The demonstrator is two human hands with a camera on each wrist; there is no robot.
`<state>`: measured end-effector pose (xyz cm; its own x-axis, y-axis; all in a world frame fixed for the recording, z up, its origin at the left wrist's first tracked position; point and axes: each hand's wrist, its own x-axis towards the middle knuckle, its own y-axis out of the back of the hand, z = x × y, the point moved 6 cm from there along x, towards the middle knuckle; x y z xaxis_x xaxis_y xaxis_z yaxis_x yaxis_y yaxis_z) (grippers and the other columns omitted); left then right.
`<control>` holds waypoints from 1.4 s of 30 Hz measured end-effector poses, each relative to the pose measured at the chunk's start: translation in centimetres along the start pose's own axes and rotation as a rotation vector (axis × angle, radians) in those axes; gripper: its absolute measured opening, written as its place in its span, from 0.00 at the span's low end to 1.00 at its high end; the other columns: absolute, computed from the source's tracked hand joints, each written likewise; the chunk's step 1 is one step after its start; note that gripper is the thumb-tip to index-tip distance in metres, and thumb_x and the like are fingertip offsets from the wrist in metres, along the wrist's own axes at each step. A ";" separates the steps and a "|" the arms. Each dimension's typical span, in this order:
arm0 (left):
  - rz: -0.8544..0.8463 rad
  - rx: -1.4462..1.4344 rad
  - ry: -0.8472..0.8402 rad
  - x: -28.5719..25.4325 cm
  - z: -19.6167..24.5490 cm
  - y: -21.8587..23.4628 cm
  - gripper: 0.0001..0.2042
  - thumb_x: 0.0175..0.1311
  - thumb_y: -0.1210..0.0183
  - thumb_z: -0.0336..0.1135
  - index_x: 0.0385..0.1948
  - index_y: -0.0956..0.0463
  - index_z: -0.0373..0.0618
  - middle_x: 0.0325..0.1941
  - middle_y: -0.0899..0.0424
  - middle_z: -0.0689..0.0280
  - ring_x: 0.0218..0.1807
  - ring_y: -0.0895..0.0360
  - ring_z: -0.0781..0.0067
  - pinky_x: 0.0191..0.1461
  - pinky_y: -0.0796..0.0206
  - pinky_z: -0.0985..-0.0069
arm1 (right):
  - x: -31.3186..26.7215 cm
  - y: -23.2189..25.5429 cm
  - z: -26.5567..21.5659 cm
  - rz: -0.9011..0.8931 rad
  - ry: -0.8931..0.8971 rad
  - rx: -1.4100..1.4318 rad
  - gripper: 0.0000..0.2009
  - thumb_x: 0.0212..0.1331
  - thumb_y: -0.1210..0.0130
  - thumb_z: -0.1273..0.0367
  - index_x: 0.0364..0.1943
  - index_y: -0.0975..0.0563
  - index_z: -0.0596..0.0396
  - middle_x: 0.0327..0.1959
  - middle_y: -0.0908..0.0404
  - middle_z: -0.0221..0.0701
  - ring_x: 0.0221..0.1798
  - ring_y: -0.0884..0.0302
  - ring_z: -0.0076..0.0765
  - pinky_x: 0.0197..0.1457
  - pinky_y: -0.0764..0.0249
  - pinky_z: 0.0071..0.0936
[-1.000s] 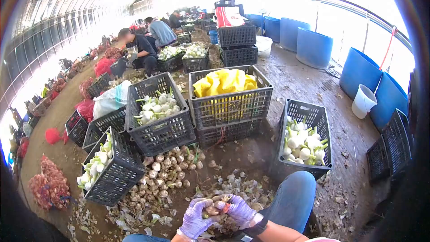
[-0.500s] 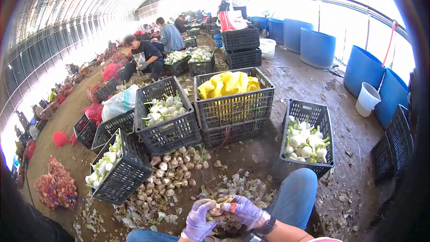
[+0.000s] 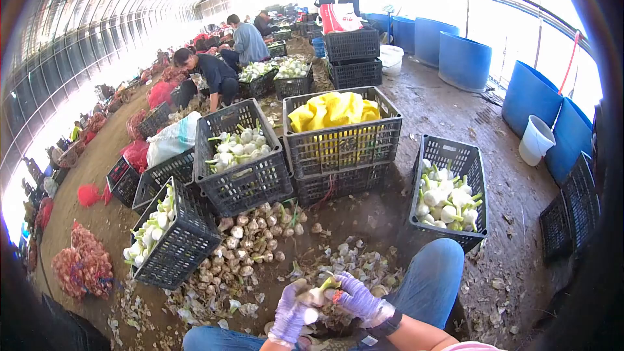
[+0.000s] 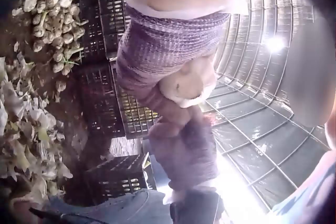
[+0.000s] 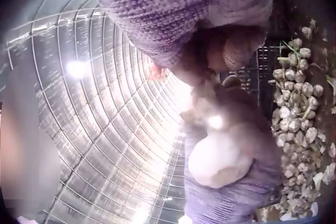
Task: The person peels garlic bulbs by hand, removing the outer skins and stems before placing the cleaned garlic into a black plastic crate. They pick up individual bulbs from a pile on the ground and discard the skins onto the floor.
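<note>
Both hands wear purple knitted gloves and meet low over the floor in the head view. My left hand [image 3: 289, 315] holds a garlic bulb [image 3: 315, 297], its green stalk [image 3: 331, 282] pointing up to the right. My right hand [image 3: 359, 300], with an orange band on a finger, pinches at the stalk end. A smooth white bulb [image 5: 220, 159] shows against the left glove in the right wrist view. Blur and fingers partly hide where the fingertips meet. Peeled skins [image 3: 348, 257] lie below the hands, with a heap of unpeeled garlic [image 3: 244, 247] farther left.
Black crates of white garlic stand at the right [image 3: 448, 149], the left [image 3: 185, 263] and ahead [image 3: 244, 182]. A stacked crate [image 3: 344, 149] holds yellow cloth. My denim knee [image 3: 432, 279] is beside the right hand. Blue tubs [image 3: 465, 62] line the right; other people crouch farther back.
The brown-skinned garlic between the hands now shows white, with its green stalk tilted up. The right fingers have shifted to the stalk end. A crouching person ahead has bent lower.
</note>
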<state>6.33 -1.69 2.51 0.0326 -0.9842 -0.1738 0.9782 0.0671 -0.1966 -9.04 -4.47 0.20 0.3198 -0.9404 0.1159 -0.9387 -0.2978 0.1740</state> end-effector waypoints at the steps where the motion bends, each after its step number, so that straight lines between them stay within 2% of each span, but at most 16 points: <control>1: 0.003 0.002 0.007 -0.2 -0.2 0.2 0.28 0.54 0.38 0.48 0.52 0.35 0.42 0.41 0.25 0.63 0.38 0.24 0.73 0.38 0.28 0.78 | -0.1 -0.2 0.0 -0.002 -0.007 0.005 0.11 0.57 0.44 0.69 0.43 0.25 0.56 0.34 0.24 0.27 0.37 0.28 0.20 0.41 0.30 0.22; 4: -0.085 -0.307 0.085 -0.6 0.8 -1.0 0.26 0.54 0.36 0.41 0.52 0.35 0.41 0.41 0.24 0.62 0.38 0.23 0.73 0.36 0.29 0.82 | -0.5 -1.0 -1.9 -0.094 -0.412 0.944 0.09 0.57 0.46 0.68 0.39 0.25 0.55 0.35 0.22 0.30 0.38 0.25 0.29 0.47 0.28 0.26; 6: -0.183 -0.360 0.148 -0.4 -0.1 -0.1 0.20 0.59 0.41 0.36 0.51 0.34 0.42 0.45 0.22 0.60 0.40 0.22 0.71 0.41 0.27 0.78 | -0.5 -1.5 -1.6 -0.119 -0.402 1.374 0.08 0.54 0.45 0.69 0.38 0.25 0.53 0.34 0.22 0.30 0.37 0.24 0.31 0.44 0.25 0.31; 7: -0.139 -0.317 0.163 0.0 -0.7 0.3 0.20 0.60 0.43 0.35 0.53 0.34 0.42 0.46 0.23 0.61 0.42 0.22 0.72 0.42 0.27 0.77 | 0.2 -1.6 -2.6 -0.073 -0.364 1.255 0.17 0.52 0.42 0.63 0.46 0.27 0.54 0.41 0.23 0.27 0.42 0.25 0.28 0.44 0.27 0.28; 8: -0.089 -0.330 0.106 0.2 0.1 0.1 0.22 0.60 0.42 0.34 0.55 0.36 0.42 0.46 0.23 0.62 0.43 0.23 0.73 0.43 0.28 0.78 | 1.0 -1.2 -3.9 -0.031 -0.329 1.142 0.08 0.53 0.42 0.68 0.35 0.26 0.52 0.33 0.23 0.28 0.38 0.24 0.29 0.44 0.24 0.32; 11: -0.131 -0.099 0.046 -0.7 2.2 -0.3 0.24 0.55 0.37 0.34 0.54 0.33 0.42 0.46 0.23 0.65 0.46 0.25 0.76 0.48 0.31 0.81 | 0.0 -0.9 -4.9 -0.026 -0.297 1.077 0.09 0.57 0.46 0.63 0.33 0.26 0.55 0.31 0.23 0.30 0.31 0.26 0.26 0.40 0.26 0.26; 17: -0.250 -0.489 0.140 -0.9 3.7 -1.9 0.30 0.49 0.34 0.32 0.56 0.35 0.37 0.52 0.25 0.53 0.49 0.23 0.65 0.54 0.32 0.72 | -0.3 -0.5 -3.7 0.065 -0.412 1.358 0.12 0.61 0.50 0.62 0.39 0.28 0.58 0.35 0.22 0.36 0.34 0.23 0.32 0.37 0.24 0.25; 19: -0.261 -0.502 0.156 -0.6 2.6 -1.6 0.26 0.53 0.36 0.32 0.55 0.34 0.37 0.50 0.24 0.56 0.47 0.24 0.71 0.51 0.32 0.76 | -0.3 -0.3 -4.4 0.036 -0.386 1.362 0.13 0.61 0.50 0.62 0.41 0.28 0.58 0.36 0.22 0.36 0.37 0.22 0.33 0.38 0.23 0.27; 21: -0.074 -0.062 -0.058 0.2 2.5 -0.1 0.21 0.58 0.41 0.31 0.53 0.32 0.38 0.50 0.25 0.60 0.44 0.24 0.76 0.43 0.32 0.83 | -0.3 -0.3 -4.9 -0.004 -0.401 1.184 0.13 0.61 0.49 0.62 0.41 0.28 0.58 0.38 0.23 0.37 0.42 0.22 0.36 0.40 0.22 0.29; 22: 0.002 -0.005 0.003 0.0 2.5 0.2 0.16 0.59 0.41 0.32 0.48 0.28 0.39 0.49 0.24 0.62 0.42 0.24 0.77 0.39 0.32 0.84 | -0.5 -0.2 -4.7 0.022 -0.409 1.178 0.12 0.61 0.49 0.63 0.40 0.28 0.58 0.39 0.23 0.38 0.43 0.23 0.37 0.42 0.22 0.31; 25: -0.057 -0.018 -0.119 0.4 2.1 0.6 0.14 0.57 0.40 0.31 0.44 0.25 0.39 0.48 0.23 0.63 0.42 0.24 0.77 0.40 0.32 0.85 | 0.0 0.4 -3.1 0.053 -0.346 1.208 0.11 0.61 0.50 0.64 0.39 0.28 0.58 0.39 0.23 0.38 0.43 0.23 0.37 0.46 0.24 0.33; 30: -0.195 -0.349 -0.160 -0.1 2.6 0.8 0.16 0.52 0.37 0.28 0.44 0.24 0.39 0.48 0.22 0.59 0.45 0.23 0.71 0.46 0.30 0.78 | 1.2 3.5 -2.9 0.326 -0.138 1.151 0.10 0.62 0.50 0.66 0.37 0.29 0.60 0.38 0.24 0.39 0.45 0.24 0.38 0.51 0.25 0.37; 35: -0.039 -0.662 -0.045 1.1 2.3 1.1 0.26 0.48 0.32 0.37 0.49 0.30 0.37 0.43 0.22 0.59 0.44 0.22 0.66 0.46 0.26 0.73 | -0.4 6.0 -5.5 0.660 0.129 0.892 0.12 0.60 0.47 0.66 0.42 0.30 0.59 0.41 0.25 0.41 0.50 0.26 0.43 0.55 0.27 0.40; 37: 0.013 -0.704 -0.044 1.4 1.6 1.4 0.27 0.49 0.32 0.41 0.48 0.30 0.37 0.40 0.22 0.60 0.42 0.22 0.69 0.44 0.26 0.76 | -0.5 5.3 -6.7 0.572 0.205 0.933 0.15 0.58 0.45 0.66 0.47 0.30 0.58 0.45 0.26 0.40 0.52 0.27 0.41 0.57 0.30 0.37; 39: 0.069 -0.685 -0.024 1.2 1.3 1.1 0.26 0.49 0.33 0.42 0.48 0.29 0.36 0.39 0.22 0.61 0.40 0.23 0.70 0.43 0.26 0.77 | 0.1 2.8 -8.0 0.100 0.208 0.402 0.18 0.54 0.41 0.68 0.48 0.29 0.58 0.47 0.26 0.37 0.52 0.27 0.38 0.58 0.33 0.34; 42: 0.115 -0.637 0.015 1.0 1.0 0.7 0.26 0.50 0.33 0.44 0.46 0.28 0.36 0.38 0.21 0.62 0.39 0.23 0.72 0.42 0.27 0.78 | 0.0 1.0 -6.6 0.153 0.156 -0.002 0.20 0.44 0.37 0.75 0.46 0.26 0.58 0.44 0.24 0.36 0.49 0.27 0.36 0.54 0.32 0.32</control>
<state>7.21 -2.84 3.16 0.1220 -0.9629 -0.2405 0.6549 0.2602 -0.7095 -9.13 -3.63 6.83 0.1901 -0.9376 0.2911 -0.9775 -0.1533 0.1449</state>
